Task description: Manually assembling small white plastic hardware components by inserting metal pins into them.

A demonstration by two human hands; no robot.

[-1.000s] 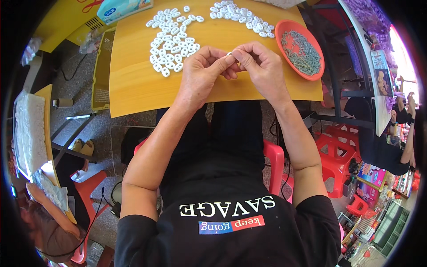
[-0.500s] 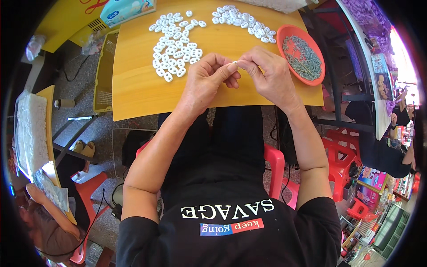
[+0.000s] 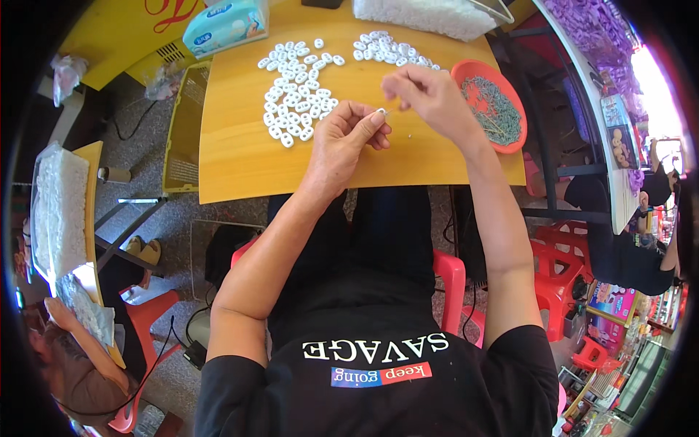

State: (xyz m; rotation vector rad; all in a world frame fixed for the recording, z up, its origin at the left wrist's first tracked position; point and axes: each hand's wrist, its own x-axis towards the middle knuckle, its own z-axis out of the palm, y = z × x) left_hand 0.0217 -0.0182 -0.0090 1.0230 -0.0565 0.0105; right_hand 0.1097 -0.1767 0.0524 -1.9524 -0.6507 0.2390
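Note:
My left hand (image 3: 348, 137) is closed over the table, thumb and index finger pinching a small white piece (image 3: 381, 112) with a thin bit of metal beside it. My right hand (image 3: 433, 100) hovers just to the right with curled fingers, slightly blurred; whatever it may hold cannot be made out. Left of my hands spreads a loose group of white oval two-holed pieces (image 3: 297, 102). A second pile of white pieces (image 3: 389, 49) lies beyond my right hand. To the right, an orange-red bowl (image 3: 466, 69) holds many thin grey metal pins (image 3: 499, 109).
The yellow tabletop (image 3: 247, 171) carries a tiny white speck (image 3: 409, 136) near my right hand. A tissue pack (image 3: 227, 28) and a clear bin of white material (image 3: 429, 18) stand at the far edge. Red stools (image 3: 557, 266) are at right; another person's arm (image 3: 91, 353) shows at left.
My right hand has drawn away from the left hand's fingertips, up and slightly right. A white speck now shows on the table. The view has shifted a little.

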